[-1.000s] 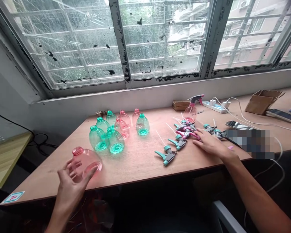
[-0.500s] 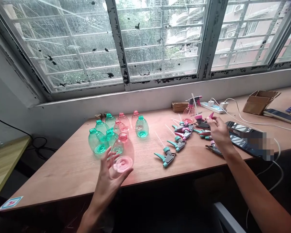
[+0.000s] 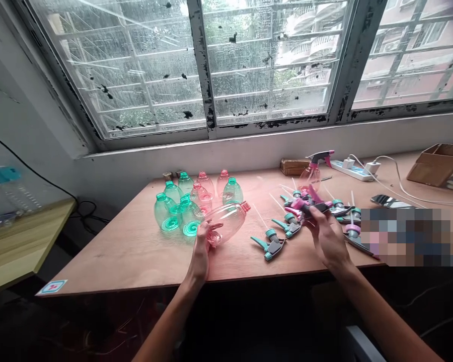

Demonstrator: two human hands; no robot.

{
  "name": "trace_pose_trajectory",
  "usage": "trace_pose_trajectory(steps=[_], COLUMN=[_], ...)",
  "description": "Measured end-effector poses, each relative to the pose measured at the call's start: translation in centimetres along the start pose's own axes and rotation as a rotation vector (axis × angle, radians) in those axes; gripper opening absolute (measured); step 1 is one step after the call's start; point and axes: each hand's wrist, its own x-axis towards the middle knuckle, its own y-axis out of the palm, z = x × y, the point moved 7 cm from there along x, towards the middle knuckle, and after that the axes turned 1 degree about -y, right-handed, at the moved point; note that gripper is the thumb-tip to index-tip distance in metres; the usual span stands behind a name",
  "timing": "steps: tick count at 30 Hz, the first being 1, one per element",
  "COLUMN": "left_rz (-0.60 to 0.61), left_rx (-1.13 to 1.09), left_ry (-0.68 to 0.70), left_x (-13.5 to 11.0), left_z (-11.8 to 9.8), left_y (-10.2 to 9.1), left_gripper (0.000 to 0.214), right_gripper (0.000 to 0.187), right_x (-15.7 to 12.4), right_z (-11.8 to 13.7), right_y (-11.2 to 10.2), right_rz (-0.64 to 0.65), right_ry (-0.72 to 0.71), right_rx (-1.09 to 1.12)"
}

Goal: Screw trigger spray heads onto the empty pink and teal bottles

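Observation:
My left hand [image 3: 203, 246] is closed around the base of a clear pink bottle [image 3: 228, 221], tilted with its open neck pointing right. My right hand [image 3: 329, 239] grips a pink and black spray trigger head [image 3: 312, 205], its pink end turned toward the bottle's neck; a gap separates the two. Several teal and grey spray heads, such as this one [image 3: 272, 245], lie around my right hand with their thin tubes sticking up. Behind the held bottle stand several open bottles, green [image 3: 166, 213] and pink [image 3: 205, 183].
A finished pink spray bottle [image 3: 310, 173] stands at the back beside a brown box [image 3: 294, 166]. A white power strip [image 3: 353, 170] with cables and an open carton [image 3: 436, 163] are farther right. Dark phones [image 3: 390, 201] lie on the right. The table's front edge runs below my hands.
The pink bottle in my left hand has gone from upright to tilted, neck to the right. My right hand, with the spray head, has come lower and nearer. The view has shifted right-to-left slightly.

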Motion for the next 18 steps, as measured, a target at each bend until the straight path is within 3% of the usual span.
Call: trace_pose_trajectory(steps=[4,8,14,18], left_rz=[-0.046,-0.059,0.026,0.151], left_rx=[-0.013,-0.011,0.025,0.075], left_ry=[-0.010,0.018,0.033,0.020], left_x=[0.1,0.2,0.1,-0.4], left_z=[0.5,0.9,0.9,0.6], left_y=[-0.6,-0.9,-0.4,0.7], left_gripper=[0.058,0.058,0.057,0.055], right_gripper=[0.022,0.022,0.022,0.022], right_x=[-0.9,-1.3,-1.8,-2.6], right_z=[-1.6,-2.2,-2.5,-2.6], right_y=[0.8,0.3,0.9,2.2], right_rz=[0.116,0.114,0.179,0.366], right_ry=[0.167,0.208,0.233,0.215], right_rx=[0.242,0.330,0.235,0.142])
